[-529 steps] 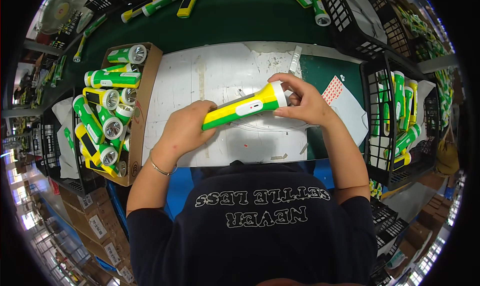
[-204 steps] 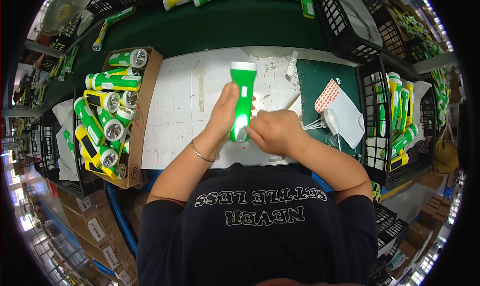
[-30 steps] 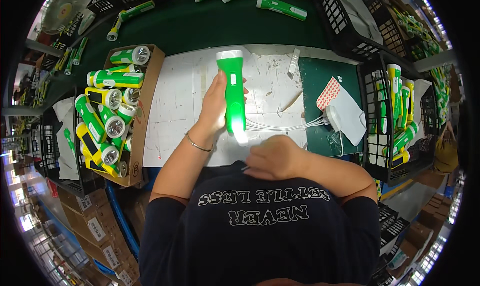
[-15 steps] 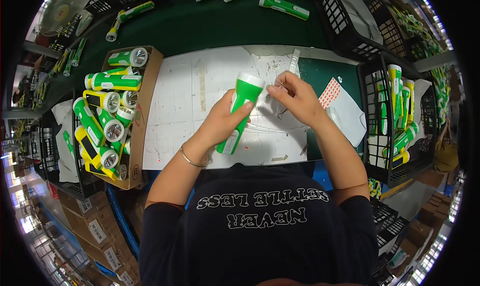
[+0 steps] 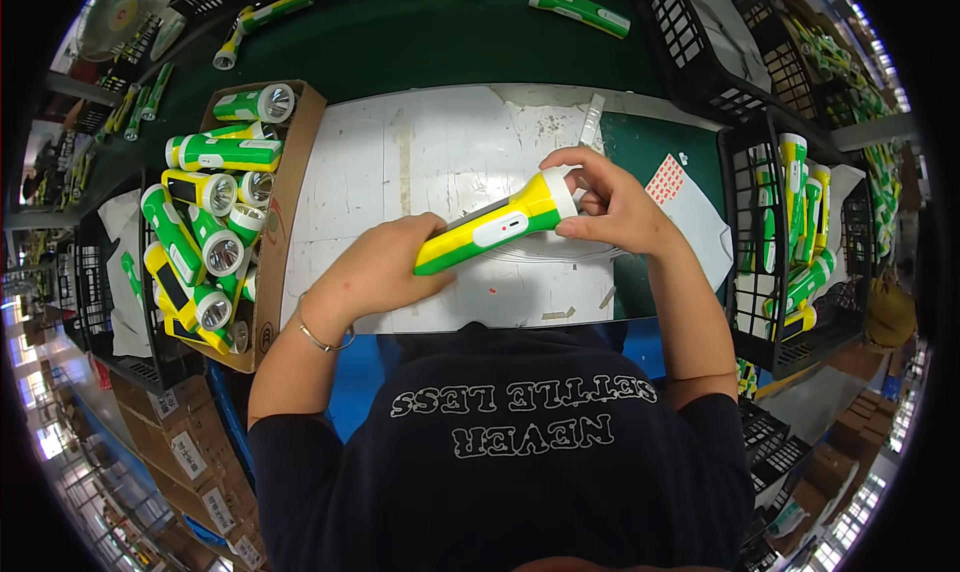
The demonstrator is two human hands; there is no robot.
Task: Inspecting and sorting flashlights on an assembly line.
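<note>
A yellow and green flashlight (image 5: 492, 231) lies tilted above the white work mat (image 5: 440, 162), its white head up to the right. My left hand (image 5: 378, 272) grips its tail end from below. My right hand (image 5: 608, 204) closes around the head end, fingers curled over the lens rim.
A cardboard box (image 5: 282, 182) at the left holds several green and yellow flashlights (image 5: 205, 232). A black wire crate (image 5: 760, 262) at the right holds more. A sheet of red dot stickers (image 5: 668, 180) lies by my right hand. Loose flashlights (image 5: 578, 8) lie on the green table at the back.
The flashlight has been turned over, so its yellow side with a white button now faces up instead of green. It tilts flatter, and my right hand now wraps its head.
</note>
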